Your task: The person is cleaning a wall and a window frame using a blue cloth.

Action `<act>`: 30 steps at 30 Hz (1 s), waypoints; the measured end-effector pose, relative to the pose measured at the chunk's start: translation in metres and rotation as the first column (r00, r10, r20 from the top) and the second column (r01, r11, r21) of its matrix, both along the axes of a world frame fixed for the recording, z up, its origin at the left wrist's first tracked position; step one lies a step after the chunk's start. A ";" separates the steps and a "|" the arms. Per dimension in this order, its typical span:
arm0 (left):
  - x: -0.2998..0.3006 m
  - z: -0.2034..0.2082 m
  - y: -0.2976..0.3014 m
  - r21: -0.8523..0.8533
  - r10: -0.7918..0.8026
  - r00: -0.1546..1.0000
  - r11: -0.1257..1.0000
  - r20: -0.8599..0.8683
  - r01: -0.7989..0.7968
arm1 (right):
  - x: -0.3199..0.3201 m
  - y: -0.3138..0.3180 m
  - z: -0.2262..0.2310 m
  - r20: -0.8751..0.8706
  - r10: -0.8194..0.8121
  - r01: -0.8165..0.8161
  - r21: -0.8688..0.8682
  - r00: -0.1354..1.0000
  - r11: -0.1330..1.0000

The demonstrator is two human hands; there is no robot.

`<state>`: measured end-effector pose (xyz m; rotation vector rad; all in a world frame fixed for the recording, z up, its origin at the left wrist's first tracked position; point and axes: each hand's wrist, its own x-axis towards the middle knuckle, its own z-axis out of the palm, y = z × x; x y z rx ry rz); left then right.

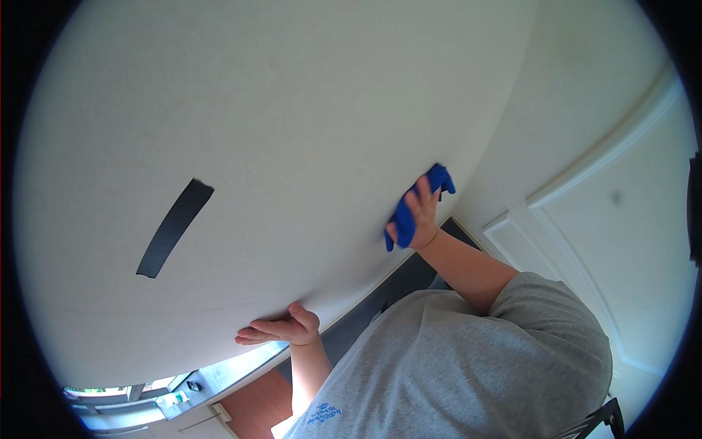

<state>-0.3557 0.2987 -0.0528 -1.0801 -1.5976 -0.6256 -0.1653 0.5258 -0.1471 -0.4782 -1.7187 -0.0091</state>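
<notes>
A blue cloth [439, 177] lies against the pale wall [307, 146], toward its right side. My right hand [422, 219] presses the cloth to the wall, its fingers laid across the fabric and the ends of the cloth sticking out above and below. Lower and to the left, my left hand [289, 328] is open, with its fingers stretched out along the same wall and nothing in it. A strip of black tape [174, 230] is stuck at a slant on the wall, up and left of my left hand.
At the right, a white panelled door [592, 241] stands beside the corner of the wall. A dark grey floor [409, 282] runs along the wall's foot. Bright windows [110, 399] and a reddish-brown surface [256, 406] show at the lower left.
</notes>
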 end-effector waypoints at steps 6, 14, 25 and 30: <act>0.006 0.001 0.011 0.005 0.034 0.999 0.999 0.001 -0.034 | -0.027 -0.053 0.004 -0.044 0.054 -0.060 -0.142 0.998 0.988; 0.030 0.006 0.003 0.000 0.010 0.982 1.000 0.187 -0.010 | 0.014 -0.013 -0.013 0.432 0.296 -0.400 0.173 0.852 0.900; 0.058 -0.003 0.031 0.006 0.006 0.945 1.000 0.328 -0.008 | 0.019 0.018 0.069 -0.113 0.092 -0.110 -0.160 0.989 0.981; 0.059 0.001 0.013 -0.042 0.047 0.928 0.999 0.370 -0.034 | -0.016 -0.033 0.082 0.244 0.076 -0.121 0.176 0.967 0.977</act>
